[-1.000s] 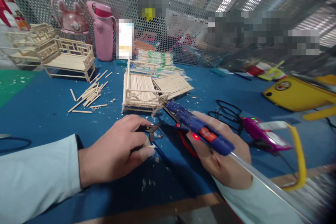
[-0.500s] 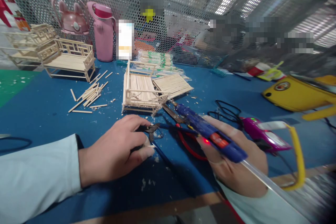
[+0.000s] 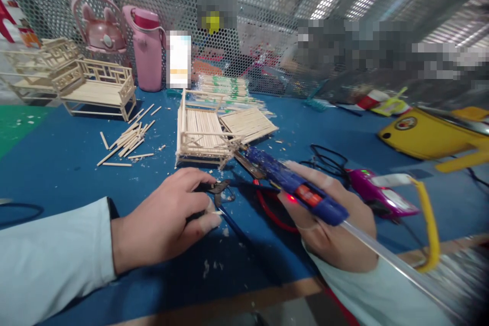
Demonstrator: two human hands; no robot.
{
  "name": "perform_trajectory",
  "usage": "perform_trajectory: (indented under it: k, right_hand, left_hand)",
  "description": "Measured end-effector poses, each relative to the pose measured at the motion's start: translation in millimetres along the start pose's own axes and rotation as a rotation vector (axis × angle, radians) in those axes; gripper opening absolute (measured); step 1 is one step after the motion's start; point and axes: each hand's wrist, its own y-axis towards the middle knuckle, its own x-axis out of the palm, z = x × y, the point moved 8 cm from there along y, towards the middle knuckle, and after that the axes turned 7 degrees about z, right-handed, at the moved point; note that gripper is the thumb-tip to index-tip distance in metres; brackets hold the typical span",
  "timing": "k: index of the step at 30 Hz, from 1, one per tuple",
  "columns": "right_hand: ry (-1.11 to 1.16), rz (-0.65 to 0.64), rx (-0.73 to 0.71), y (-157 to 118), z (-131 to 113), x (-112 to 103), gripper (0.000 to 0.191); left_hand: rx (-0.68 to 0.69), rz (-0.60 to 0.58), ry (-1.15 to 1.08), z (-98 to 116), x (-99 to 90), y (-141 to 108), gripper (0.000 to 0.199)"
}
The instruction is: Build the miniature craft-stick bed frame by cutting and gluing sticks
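Note:
My right hand [image 3: 338,224] is wrapped around a blue hot glue gun [image 3: 294,183], with a clear glue stick [image 3: 385,254] running out of its back end. The gun's nozzle is close to the front right corner of a small stick-built chair frame [image 3: 200,127]. Between the thumb and finger of my left hand [image 3: 168,219] is a short wooden stick [image 3: 217,212], mostly hidden. Blue-handled cutting pliers [image 3: 223,187] lie on the table by my left fingertips. Under the glue gun lie red-handled pliers [image 3: 260,196], partly covered.
Loose short sticks [image 3: 130,140] lie left of the chair, near a stick-built bench [image 3: 99,89]. Behind are a stick panel [image 3: 250,125], bagged sticks [image 3: 221,84], a pink bottle [image 3: 148,53] and a lit screen [image 3: 179,58]. A purple device [image 3: 378,191] and yellow pouch [image 3: 420,132] lie right.
The glue gun in my right hand has shifted slightly left, toward the chair's corner. The view has moved a little; my left hand keeps its place by the pliers.

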Motion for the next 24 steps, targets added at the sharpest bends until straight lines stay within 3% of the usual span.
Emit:
perform_trajectory:
  k: [7,10,15,24]
  right_hand:
    - [0.011,0.026,-0.054,-8.8,12.1,-13.5,0.044]
    - [0.044,0.027,-0.098,-4.2,1.5,-9.4,0.039]
    - [0.069,-0.031,-0.013,5.0,-2.4,3.6,0.031]
    - [0.048,-0.065,-0.040,5.0,-7.6,7.5,0.029]
  left_hand:
    - [-0.023,0.000,-0.021,-0.9,0.2,1.0,0.025]
    - [-0.025,0.004,-0.017,-0.4,-0.8,0.7,0.025]
    - [-0.030,0.006,-0.010,-0.3,-1.8,1.1,0.025]
    - [-0.021,0.002,-0.008,-0.4,-0.5,0.7,0.027]
